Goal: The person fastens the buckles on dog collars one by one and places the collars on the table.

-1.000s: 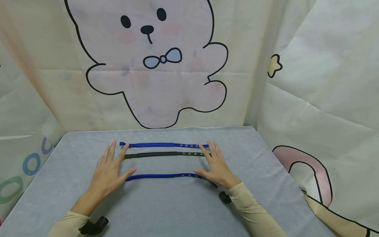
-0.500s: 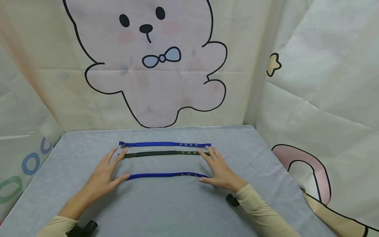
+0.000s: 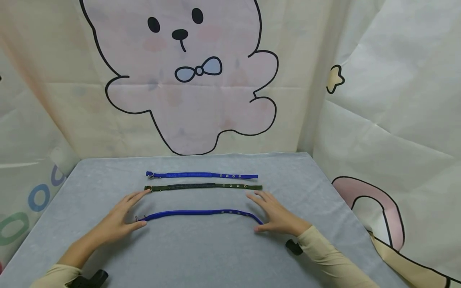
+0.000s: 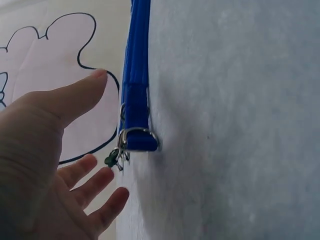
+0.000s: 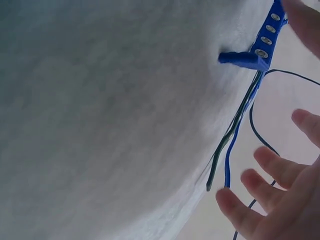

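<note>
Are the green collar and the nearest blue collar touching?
Apart: the head view shows a band of tablecloth between the green collar and the nearest blue collar.

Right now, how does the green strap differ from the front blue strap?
Colour: the green strap is dark green; the front blue strap is bright blue.
Pose: the green strap lies nearly straight; the front blue strap bends at its right end.
Both have metal fittings at left and eyelets toward the right.
</note>
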A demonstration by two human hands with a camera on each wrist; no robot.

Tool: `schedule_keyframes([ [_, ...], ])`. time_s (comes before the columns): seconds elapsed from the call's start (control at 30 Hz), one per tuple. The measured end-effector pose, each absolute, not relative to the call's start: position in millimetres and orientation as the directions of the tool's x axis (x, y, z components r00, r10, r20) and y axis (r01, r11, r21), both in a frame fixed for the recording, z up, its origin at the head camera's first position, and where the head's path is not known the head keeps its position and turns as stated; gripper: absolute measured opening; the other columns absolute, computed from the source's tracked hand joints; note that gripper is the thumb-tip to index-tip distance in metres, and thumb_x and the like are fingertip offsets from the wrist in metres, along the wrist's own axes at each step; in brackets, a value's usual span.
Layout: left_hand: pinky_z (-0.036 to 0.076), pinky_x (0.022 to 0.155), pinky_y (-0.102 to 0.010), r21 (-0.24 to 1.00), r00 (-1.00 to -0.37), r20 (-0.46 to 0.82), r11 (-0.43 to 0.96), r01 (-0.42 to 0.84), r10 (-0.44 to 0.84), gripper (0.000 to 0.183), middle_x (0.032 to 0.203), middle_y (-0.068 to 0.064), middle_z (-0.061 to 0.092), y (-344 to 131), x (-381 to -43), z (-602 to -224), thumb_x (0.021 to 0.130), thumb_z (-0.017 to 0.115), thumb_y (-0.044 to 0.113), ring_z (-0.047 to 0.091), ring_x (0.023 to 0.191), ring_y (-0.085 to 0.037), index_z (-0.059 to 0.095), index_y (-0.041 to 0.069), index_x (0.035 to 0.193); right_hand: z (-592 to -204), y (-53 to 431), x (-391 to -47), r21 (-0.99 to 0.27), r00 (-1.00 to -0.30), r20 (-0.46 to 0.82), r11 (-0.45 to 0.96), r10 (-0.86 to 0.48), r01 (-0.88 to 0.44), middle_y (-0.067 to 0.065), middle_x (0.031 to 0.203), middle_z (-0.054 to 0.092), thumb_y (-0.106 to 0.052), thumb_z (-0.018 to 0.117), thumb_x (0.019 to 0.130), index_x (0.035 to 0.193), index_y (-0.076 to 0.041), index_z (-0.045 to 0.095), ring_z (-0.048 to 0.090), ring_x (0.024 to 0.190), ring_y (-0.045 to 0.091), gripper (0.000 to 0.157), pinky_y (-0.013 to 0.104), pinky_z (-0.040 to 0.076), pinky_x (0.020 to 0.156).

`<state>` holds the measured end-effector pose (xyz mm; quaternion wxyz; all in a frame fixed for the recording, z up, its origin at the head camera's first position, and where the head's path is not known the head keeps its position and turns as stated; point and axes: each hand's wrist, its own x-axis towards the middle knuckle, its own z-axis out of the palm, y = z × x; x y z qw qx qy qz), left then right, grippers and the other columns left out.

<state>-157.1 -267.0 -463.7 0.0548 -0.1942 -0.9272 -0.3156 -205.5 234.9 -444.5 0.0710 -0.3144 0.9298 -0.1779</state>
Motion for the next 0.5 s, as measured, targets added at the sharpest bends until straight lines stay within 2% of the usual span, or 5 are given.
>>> schedule_keyframes([
  [0.07, 0.051, 0.088, -0.061, 0.589, -0.925, 0.188, 0.716, 0.376, 0.331, 0.092, 0.151, -0.022, 0.042, -271, -157, -465, 0.084, 0.084, 0.025, 0.05, 0.126, -0.043, 0.031, 0.02, 0.16, -445, 238, -205, -0.385, -0.782, -0.029, 0.729, -0.623, -0.566, 0.02, 0.157, 0.038, -0.035, 0.09, 0.076, 0.159, -0.017, 0.033, 0.035, 0.145, 0.042, 0.102, 0.064, 0.036, 0.112],
  [0.13, 0.055, 0.083, -0.044, 0.607, -0.929, 0.152, 0.71, 0.357, 0.337, 0.094, 0.15, -0.02, 0.044, -276, -156, -465, 0.083, 0.085, 0.026, 0.054, 0.119, -0.034, 0.031, 0.019, 0.16, -445, 241, -204, -0.397, -0.777, -0.047, 0.726, -0.627, -0.562, 0.018, 0.152, 0.044, -0.03, 0.09, 0.076, 0.158, -0.016, 0.036, 0.04, 0.14, 0.038, 0.098, 0.06, 0.04, 0.11],
  [0.23, 0.047, 0.075, -0.026, 0.612, -0.932, 0.109, 0.715, 0.337, 0.346, 0.097, 0.145, -0.018, 0.049, -282, -156, -466, 0.079, 0.087, 0.025, 0.053, 0.109, -0.02, 0.033, 0.016, 0.159, -445, 245, -204, -0.408, -0.771, -0.083, 0.728, -0.631, -0.552, 0.014, 0.144, 0.051, -0.022, 0.089, 0.077, 0.155, -0.015, 0.04, 0.046, 0.133, 0.034, 0.092, 0.056, 0.043, 0.107],
  [0.37, 0.045, 0.075, -0.023, 0.608, -0.93, 0.087, 0.721, 0.333, 0.356, 0.093, 0.142, -0.018, 0.053, -287, -156, -468, 0.076, 0.088, 0.021, 0.055, 0.108, -0.018, 0.041, 0.01, 0.154, -445, 248, -206, -0.404, -0.764, -0.131, 0.737, -0.632, -0.542, 0.011, 0.133, 0.06, -0.016, 0.087, 0.079, 0.153, -0.012, 0.045, 0.053, 0.125, 0.029, 0.084, 0.053, 0.045, 0.105],
  [0.5, 0.052, 0.083, -0.036, 0.594, -0.935, 0.043, 0.743, 0.308, 0.352, 0.079, 0.14, -0.021, 0.055, -288, -156, -469, 0.078, 0.087, 0.02, 0.061, 0.112, -0.03, 0.051, 0.008, 0.147, -445, 250, -207, -0.398, -0.746, -0.122, 0.721, -0.654, -0.567, 0.008, 0.124, 0.066, -0.011, 0.084, 0.081, 0.148, -0.008, 0.05, 0.059, 0.116, 0.026, 0.075, 0.048, 0.049, 0.1],
])
